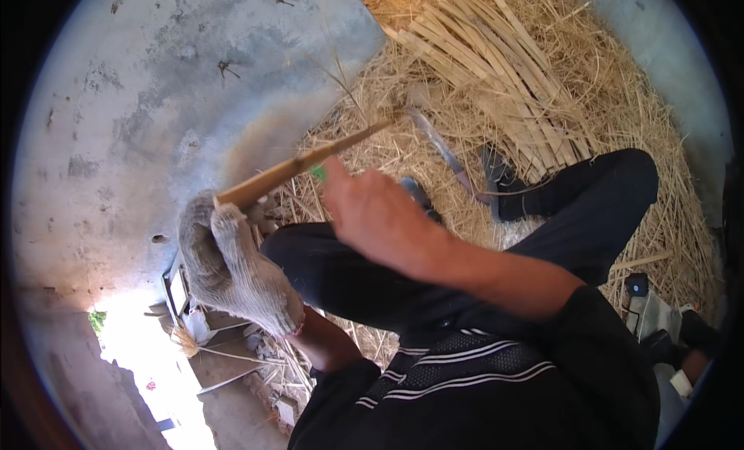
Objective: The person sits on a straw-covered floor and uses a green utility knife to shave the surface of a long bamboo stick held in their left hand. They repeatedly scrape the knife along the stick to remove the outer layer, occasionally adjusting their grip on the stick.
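Pale tan wood, a long narrow strip point(291, 170), slants up and rightward over straw point(620, 125). Left hand point(239, 270), in a grey-white knitted glove, pinches its lower end between thumb and fingers. Right hand point(380, 216), bare, fingers curled, sits just beside the strip's middle; a bit of green point(318, 172) shows at the fingertips, though whether it is gripped I cannot tell. Beyond, a metal blade point(435, 137) lies on the straw near a dark shoe point(502, 185). Bundle of similar strips point(496, 70) farther off, upper right. Grey, stained wall point(170, 109) to the left.
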{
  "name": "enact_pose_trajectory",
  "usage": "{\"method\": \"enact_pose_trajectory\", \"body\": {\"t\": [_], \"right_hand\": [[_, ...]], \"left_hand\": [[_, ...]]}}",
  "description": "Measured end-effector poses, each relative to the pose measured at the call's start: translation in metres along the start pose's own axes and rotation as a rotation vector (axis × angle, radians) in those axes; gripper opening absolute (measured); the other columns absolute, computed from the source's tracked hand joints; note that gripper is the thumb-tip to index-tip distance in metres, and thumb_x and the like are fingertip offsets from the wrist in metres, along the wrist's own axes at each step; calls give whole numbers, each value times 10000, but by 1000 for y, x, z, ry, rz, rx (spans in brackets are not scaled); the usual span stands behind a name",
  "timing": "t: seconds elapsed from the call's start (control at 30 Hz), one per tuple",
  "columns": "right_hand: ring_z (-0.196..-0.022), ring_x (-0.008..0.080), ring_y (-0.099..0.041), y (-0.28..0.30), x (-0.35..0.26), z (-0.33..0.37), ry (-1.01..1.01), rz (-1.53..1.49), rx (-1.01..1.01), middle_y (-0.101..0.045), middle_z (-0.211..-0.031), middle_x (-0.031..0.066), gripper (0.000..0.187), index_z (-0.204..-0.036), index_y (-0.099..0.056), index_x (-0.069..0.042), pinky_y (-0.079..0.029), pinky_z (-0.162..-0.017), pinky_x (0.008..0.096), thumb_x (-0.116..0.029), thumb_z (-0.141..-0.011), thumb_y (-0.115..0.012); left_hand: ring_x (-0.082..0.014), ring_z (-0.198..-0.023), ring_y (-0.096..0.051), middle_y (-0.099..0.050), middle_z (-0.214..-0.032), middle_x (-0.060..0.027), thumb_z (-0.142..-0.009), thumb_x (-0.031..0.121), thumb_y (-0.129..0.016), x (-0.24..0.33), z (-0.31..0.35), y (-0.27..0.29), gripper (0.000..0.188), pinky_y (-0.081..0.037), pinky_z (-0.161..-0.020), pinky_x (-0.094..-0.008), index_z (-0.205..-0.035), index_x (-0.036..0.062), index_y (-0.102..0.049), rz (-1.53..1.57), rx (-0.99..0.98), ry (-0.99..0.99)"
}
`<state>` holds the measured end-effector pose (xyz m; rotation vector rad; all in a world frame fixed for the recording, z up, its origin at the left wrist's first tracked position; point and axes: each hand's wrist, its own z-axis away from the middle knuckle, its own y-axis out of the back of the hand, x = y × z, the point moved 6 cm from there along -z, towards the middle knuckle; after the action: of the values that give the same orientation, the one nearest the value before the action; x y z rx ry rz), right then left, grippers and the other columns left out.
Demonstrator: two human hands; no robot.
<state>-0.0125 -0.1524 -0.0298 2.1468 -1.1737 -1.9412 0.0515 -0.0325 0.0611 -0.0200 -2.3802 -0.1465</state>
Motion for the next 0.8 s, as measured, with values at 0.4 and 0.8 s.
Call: {"method": "enact_pose_trajectory", "body": {"t": [0.4,0.8], "right_hand": [[-599,462,-634,-11,39,-16,32,142,171,-597,-611,254,227,-1017,-514,44,-518,-512,525,-178,-972,-514],[-654,445,-652,-24,59,-33,-61,140,37,-613,-665,253,287,-1028,-526,25,-510,-594,549,-258,-1002,-482]], "left_hand": [[-111,-599,-614,-654,-792,-84,-923,108,-671,4,-4,10,191,-473,-516,-194,-1027,-52,-654,-95,-5,20],[-102,-685,-643,-684,-899,-121,-947,126,-618,1,-16,0,176,-522,-550,-196,-1013,-30,-669,19,-43,27]]}}
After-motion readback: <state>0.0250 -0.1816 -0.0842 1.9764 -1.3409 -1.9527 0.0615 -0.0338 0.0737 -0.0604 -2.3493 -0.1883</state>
